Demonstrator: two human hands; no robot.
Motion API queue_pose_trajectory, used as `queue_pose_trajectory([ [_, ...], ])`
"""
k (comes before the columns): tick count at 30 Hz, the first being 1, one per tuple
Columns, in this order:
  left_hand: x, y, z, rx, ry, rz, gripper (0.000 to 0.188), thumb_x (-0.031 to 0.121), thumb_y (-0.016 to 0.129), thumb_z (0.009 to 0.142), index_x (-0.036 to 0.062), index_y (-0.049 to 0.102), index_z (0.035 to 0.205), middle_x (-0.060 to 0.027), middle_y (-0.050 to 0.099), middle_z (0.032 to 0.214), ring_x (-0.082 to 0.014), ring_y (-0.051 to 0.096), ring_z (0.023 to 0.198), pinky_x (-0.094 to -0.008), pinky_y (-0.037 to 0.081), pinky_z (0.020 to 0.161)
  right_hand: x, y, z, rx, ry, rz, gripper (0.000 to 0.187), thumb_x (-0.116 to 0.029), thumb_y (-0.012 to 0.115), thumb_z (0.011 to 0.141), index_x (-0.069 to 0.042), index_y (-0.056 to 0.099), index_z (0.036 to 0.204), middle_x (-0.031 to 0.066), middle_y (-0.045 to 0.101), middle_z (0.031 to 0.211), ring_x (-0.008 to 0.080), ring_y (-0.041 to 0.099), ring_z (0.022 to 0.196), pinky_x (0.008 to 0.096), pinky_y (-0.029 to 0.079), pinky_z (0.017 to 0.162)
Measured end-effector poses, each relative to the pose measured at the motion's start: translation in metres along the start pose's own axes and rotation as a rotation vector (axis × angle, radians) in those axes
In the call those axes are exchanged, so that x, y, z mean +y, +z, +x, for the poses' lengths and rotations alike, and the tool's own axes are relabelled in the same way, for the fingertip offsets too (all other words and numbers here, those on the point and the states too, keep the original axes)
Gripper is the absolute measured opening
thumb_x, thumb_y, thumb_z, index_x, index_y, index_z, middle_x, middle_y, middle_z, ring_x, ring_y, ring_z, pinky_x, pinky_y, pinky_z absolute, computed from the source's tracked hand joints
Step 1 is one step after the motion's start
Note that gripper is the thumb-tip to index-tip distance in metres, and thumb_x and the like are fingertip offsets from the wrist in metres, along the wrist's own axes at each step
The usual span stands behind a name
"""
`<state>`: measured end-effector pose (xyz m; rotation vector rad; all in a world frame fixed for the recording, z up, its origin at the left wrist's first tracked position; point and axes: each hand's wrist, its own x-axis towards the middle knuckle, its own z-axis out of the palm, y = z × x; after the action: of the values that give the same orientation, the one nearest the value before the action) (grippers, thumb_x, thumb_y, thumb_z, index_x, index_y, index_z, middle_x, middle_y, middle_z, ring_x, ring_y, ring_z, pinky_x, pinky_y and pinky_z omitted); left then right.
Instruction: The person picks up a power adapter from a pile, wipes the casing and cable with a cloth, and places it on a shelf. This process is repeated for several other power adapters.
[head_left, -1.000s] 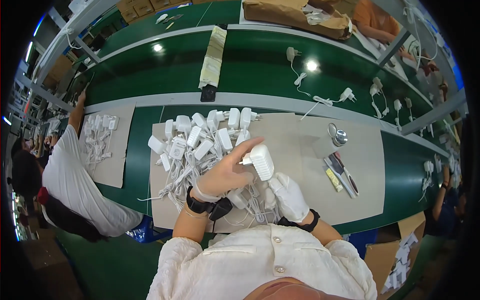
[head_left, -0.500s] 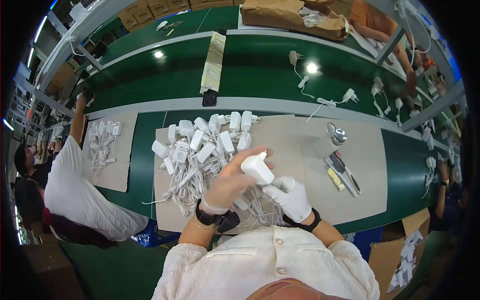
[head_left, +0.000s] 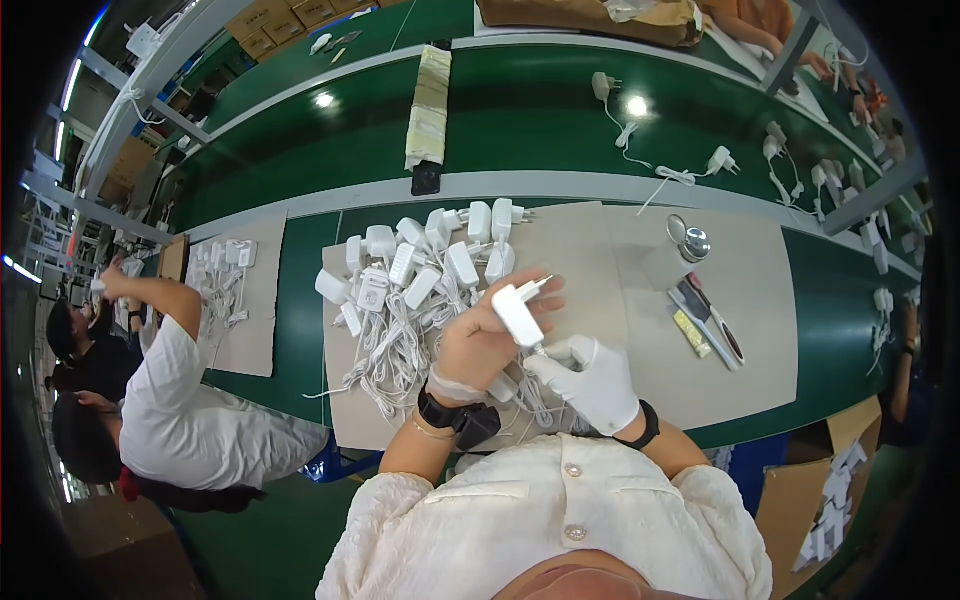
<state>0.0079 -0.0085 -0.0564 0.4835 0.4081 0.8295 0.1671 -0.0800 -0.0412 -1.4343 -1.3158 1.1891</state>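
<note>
A white plug-in power adapter [head_left: 517, 318] lies across the fingers of my bare left hand [head_left: 470, 350], its two pins pointing up and right. My right hand [head_left: 590, 382], in a white glove, pinches at the adapter's lower end, where the cable comes out; the fingertips partly hide that spot. Left of my hands, a pile of similar white adapters [head_left: 462, 265] with bundled white cables [head_left: 385, 350] covers the cardboard sheet [head_left: 575, 235]. Another adapter [head_left: 503, 387] shows below my left wrist, between my hands.
Right on the cardboard stand a clear bottle with a metal cap [head_left: 697, 243], a pen-like tool [head_left: 710, 318] and a yellow packet [head_left: 691, 334]. Beyond the metal rail, adapters [head_left: 722, 160] lie on the green belt [head_left: 540, 120]. A co-worker [head_left: 190, 410] sits at left; a carton [head_left: 795, 510] stands at lower right.
The adapter has turned in my left hand, so its pins now show clearly. My view has shifted a little. The co-worker at left has bent an arm back from the belt.
</note>
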Motion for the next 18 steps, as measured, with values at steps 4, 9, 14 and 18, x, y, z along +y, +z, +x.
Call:
queue_pose_trajectory([
  [4,-0.002,0.003,0.006,0.01,0.079,0.12,0.068,0.012,0.04,0.073,-0.0036,0.037,0.139,-0.0201,0.042,0.141,-0.0293,0.046,0.125,-0.0376,0.038,0.104,-0.01,0.001,0.002,-0.072,0.322,0.317,0.019,-0.02,0.077,0.078,-0.003,0.068,0.08,0.0063,0.067,0.065,0.0108,0.062,0.055,0.0269,0.048,0.051],
  [9,-0.003,0.01,0.005,0.072,0.127,0.226,0.061,0.006,0.038,0.075,-0.0055,0.042,0.135,-0.0191,0.044,0.14,-0.0253,0.045,0.126,-0.0364,0.038,0.104,-0.006,0.001,-0.001,-0.027,0.086,0.004,0.025,-0.028,0.074,0.079,-0.004,0.069,0.081,0.008,0.066,0.065,0.0175,0.064,0.055,0.0296,0.05,0.054],
  [14,-0.003,0.008,0.006,0.095,0.145,0.202,0.058,0.001,0.037,0.074,-0.0061,0.045,0.132,-0.0187,0.045,0.139,-0.0247,0.045,0.125,-0.0362,0.038,0.103,-0.003,-0.001,0.001,-0.022,-0.022,-0.179,0.027,-0.032,0.071,0.081,-0.005,0.069,0.081,0.009,0.066,0.065,0.0209,0.065,0.056,0.0305,0.05,0.055],
  [18,-0.002,0.008,0.005,0.111,0.157,0.208,0.058,-0.002,0.036,0.074,-0.0058,0.046,0.131,-0.0186,0.046,0.139,-0.0238,0.046,0.125,-0.0365,0.039,0.103,-0.004,-0.001,0.003,-0.045,0.017,-0.168,0.027,-0.032,0.07,0.081,-0.005,0.07,0.081,0.0092,0.066,0.065,0.0236,0.065,0.057,0.0313,0.051,0.056],
])
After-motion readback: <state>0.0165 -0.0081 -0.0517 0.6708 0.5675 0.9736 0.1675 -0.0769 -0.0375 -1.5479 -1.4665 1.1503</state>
